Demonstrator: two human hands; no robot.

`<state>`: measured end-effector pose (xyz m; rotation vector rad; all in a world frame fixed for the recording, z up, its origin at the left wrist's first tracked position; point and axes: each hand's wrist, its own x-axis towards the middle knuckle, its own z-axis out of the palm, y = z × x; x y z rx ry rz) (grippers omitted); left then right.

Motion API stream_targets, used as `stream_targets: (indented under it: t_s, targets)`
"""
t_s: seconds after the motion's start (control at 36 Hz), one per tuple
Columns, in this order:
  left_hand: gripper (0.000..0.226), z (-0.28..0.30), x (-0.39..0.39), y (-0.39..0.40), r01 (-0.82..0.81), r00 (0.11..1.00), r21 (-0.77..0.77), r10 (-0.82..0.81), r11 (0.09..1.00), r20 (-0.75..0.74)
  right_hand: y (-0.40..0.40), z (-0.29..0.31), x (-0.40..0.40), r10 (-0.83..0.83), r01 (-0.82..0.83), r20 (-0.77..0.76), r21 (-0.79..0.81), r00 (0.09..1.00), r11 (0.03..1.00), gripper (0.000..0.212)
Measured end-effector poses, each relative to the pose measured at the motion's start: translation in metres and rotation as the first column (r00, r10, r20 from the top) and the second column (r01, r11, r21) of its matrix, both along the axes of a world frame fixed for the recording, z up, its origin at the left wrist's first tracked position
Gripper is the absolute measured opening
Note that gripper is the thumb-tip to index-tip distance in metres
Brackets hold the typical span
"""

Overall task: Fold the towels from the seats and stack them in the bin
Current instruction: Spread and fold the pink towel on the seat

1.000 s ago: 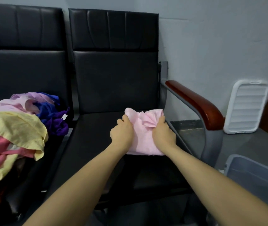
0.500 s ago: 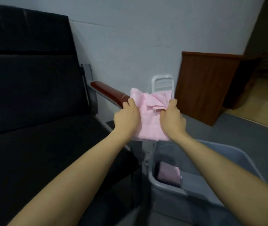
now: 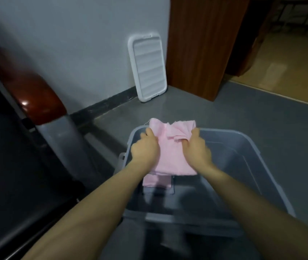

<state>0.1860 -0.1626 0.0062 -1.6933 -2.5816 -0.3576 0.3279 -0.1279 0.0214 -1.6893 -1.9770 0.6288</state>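
A folded pink towel point(image 3: 172, 151) hangs over the open grey plastic bin point(image 3: 247, 151), held on both sides. My left hand point(image 3: 144, 149) grips its left edge and my right hand point(image 3: 198, 148) pinches its bunched right edge. Beneath it, on the bin's floor, lies another folded pink towel point(image 3: 156, 181), partly hidden by the held one. The black seat point(image 3: 14, 166) is at the left; no towels on it are in view.
The chair's wooden armrest point(image 3: 36, 98) on a grey post point(image 3: 63, 139) stands left of the bin. The bin's white lid point(image 3: 146, 66) leans against the wall behind. A brown wooden panel point(image 3: 202, 47) stands at the back right. Grey floor surrounds the bin.
Both hands carried the pink towel from the seat, rightward past the armrest, and lowered it over the bin. The view swung from the seats down to the bin.
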Motion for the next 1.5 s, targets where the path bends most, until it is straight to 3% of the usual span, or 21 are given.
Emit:
stream_targets:
  t_s: [0.11,0.25,0.42,0.58,0.69,0.78,0.83,0.89,0.94,1.03,1.11,1.19,1.36,1.5]
  targets:
    - [0.024,-0.06,-0.004,0.035,-0.021,0.997,-0.109,0.029,0.994,0.069,0.039,-0.062,-0.003,-0.017,-0.002,-0.091,-0.205,0.996,0.979,0.039]
    - [0.025,-0.12,-0.015,0.059,-0.067,0.99,-0.236,0.095,0.97,0.109,0.069,-0.128,-0.01,-0.037,-0.043,-0.244,-0.316,0.969,0.948,0.033]
    - [0.032,-0.186,-0.027,0.081,-0.088,0.976,-0.32,0.146,0.943,0.16,0.096,-0.196,-0.021,-0.088,-0.065,-0.299,-0.467,0.95,0.882,0.029]
    - [0.037,-0.226,-0.025,0.091,-0.168,0.974,-0.409,0.214,0.897,0.068,0.108,-0.244,-0.03,-0.037,-0.089,-0.251,-0.472,0.967,0.877,0.028]
    - [0.043,-0.244,-0.01,0.09,-0.009,0.994,-0.43,0.056,0.903,0.097,0.104,-0.263,-0.036,0.068,-0.124,-0.142,-0.431,0.987,0.894,0.025]
    - [0.045,-0.251,-0.007,0.09,0.088,0.993,-0.462,-0.039,0.883,0.116,0.103,-0.271,-0.032,0.22,-0.174,0.112,-0.321,0.969,0.931,0.02]
    - [0.042,-0.255,-0.009,0.091,0.123,0.984,-0.465,-0.049,0.877,0.169,0.105,-0.277,-0.027,0.212,-0.197,0.343,-0.077,0.915,0.977,0.028]
    - [0.043,-0.259,-0.013,0.091,0.173,0.972,-0.467,-0.075,0.867,0.221,0.105,-0.281,-0.023,0.22,-0.286,0.426,0.097,0.878,0.953,0.032]
    - [0.048,-0.261,-0.017,0.09,0.232,0.96,-0.488,-0.119,0.842,0.252,0.103,-0.287,-0.019,0.39,-0.482,0.411,0.146,0.824,0.864,0.02]
    - [0.05,-0.265,-0.023,0.091,0.272,0.948,-0.498,-0.141,0.824,0.286,0.098,-0.294,-0.016,0.565,-0.614,0.339,0.047,0.752,0.788,0.022]
    - [0.051,-0.267,-0.026,0.091,0.263,0.941,-0.485,-0.11,0.834,0.321,0.096,-0.298,-0.017,0.5,-0.491,0.35,-0.122,0.792,0.863,0.044]
    - [0.048,-0.259,-0.023,0.088,0.244,0.932,-0.493,-0.062,0.835,0.356,0.097,-0.295,-0.018,0.485,-0.408,0.422,-0.263,0.766,0.874,0.054]
    - [0.049,-0.229,-0.016,0.083,0.19,0.904,-0.45,0.024,0.873,0.428,0.1,-0.267,-0.022,0.46,-0.37,0.427,-0.28,0.778,0.886,0.044]
    - [0.045,-0.176,-0.015,0.081,0.158,0.9,-0.382,0.026,0.911,0.434,0.102,-0.222,-0.017,0.438,-0.355,0.314,-0.289,0.842,0.889,0.038]
